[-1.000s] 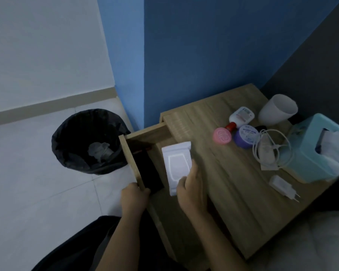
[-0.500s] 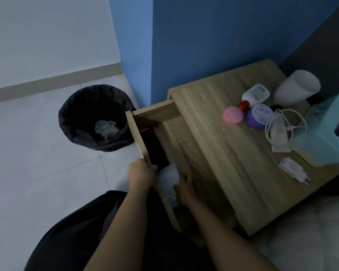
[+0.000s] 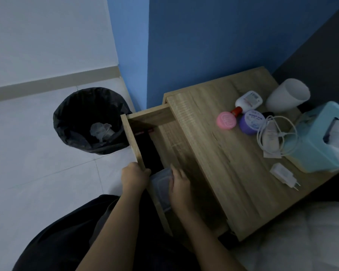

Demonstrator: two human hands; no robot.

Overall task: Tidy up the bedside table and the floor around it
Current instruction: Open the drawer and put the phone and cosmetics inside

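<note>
The wooden bedside table (image 3: 219, 153) has its drawer (image 3: 132, 137) pulled open to the left. My left hand (image 3: 134, 178) grips the drawer's front edge. My right hand (image 3: 181, 187) reaches into the drawer and rests on a white wet-wipes pack (image 3: 160, 185) lying in its near end. A dark flat object (image 3: 148, 151) lies further back in the drawer. On the tabletop sit a pink round case (image 3: 226, 121), a purple jar (image 3: 251, 122), a white bottle with a red cap (image 3: 248, 100), a coiled white cable (image 3: 276, 135) and a white charger plug (image 3: 284, 175).
A black-lined waste bin (image 3: 90, 120) with crumpled rubbish stands on the white tile floor left of the drawer. A white cup (image 3: 288, 96) and a teal tissue box (image 3: 321, 137) sit at the table's right. Blue wall behind; bedding at lower right.
My right hand carried the wipes pack from above the drawer down into its near end. My left hand stayed on the drawer front.
</note>
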